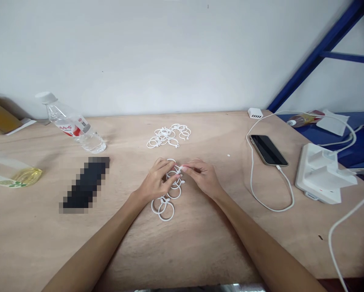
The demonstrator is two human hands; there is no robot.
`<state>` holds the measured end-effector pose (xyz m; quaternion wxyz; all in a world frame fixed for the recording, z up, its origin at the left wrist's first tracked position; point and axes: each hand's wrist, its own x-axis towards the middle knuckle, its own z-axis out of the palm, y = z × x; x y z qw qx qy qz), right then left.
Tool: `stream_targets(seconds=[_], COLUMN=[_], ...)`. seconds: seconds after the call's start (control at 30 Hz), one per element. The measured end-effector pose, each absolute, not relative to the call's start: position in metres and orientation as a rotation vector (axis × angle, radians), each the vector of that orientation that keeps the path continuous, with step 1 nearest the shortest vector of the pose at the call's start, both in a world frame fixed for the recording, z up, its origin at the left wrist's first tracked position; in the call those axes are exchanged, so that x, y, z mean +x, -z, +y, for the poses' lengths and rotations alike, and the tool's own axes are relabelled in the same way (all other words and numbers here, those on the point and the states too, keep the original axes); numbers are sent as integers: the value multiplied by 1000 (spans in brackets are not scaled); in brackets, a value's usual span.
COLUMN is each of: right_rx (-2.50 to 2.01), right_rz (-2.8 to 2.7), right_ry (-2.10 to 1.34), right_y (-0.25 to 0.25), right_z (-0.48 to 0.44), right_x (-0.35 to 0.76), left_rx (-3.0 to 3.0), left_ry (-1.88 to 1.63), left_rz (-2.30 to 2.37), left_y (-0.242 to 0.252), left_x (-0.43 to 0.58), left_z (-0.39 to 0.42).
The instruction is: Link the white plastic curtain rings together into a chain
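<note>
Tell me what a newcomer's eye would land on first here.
Probably the left hand and right hand, fingers close together at white rings in the middle of the wooden tabletop, with a second ring cluster farther back. Next, the pixelated dark patch to their left, and the plugged-in phone to their right.

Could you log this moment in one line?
left hand: fingers on white rings; right hand: fingertips at same rings; beyond hands: second ring pile; right side: phone, cable attached
</note>
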<state>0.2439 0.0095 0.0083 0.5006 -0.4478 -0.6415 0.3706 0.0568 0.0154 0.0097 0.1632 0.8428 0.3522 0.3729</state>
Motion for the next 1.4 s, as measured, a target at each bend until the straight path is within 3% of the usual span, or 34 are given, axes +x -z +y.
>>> stream_targets(seconds=[0.27, 0.37, 0.6, 0.77, 1.03, 1.2, 1.4], right_rx=[-1104, -1127, -1008, -1146, -1257, -1204, -1109], right_rz=[-1561, -1582, -1781, -1548, -1154, -1204, -1292], right_ry=[-853, -797, -752, -700, -843, -870, -935], right_y=[-4, -4, -5, 1, 5, 0, 3], right_z=[11, 12, 11, 12, 16, 18, 19], right_x=[243, 244, 243, 243, 243, 245, 247], left_rx=[2350, 2382, 2680, 2814, 2571, 2295, 2357], left_ry=[-999, -827, -732, -665, -855, -880, -983], left_rz=[1072, 1056, 1268, 1329, 1224, 1229, 1161], left_y=[-13, -24, -28, -17, -30, -24, -10], left_x=[55, 51, 53, 60, 74, 81, 83], left_z=[15, 22, 93, 122, 68, 42, 36])
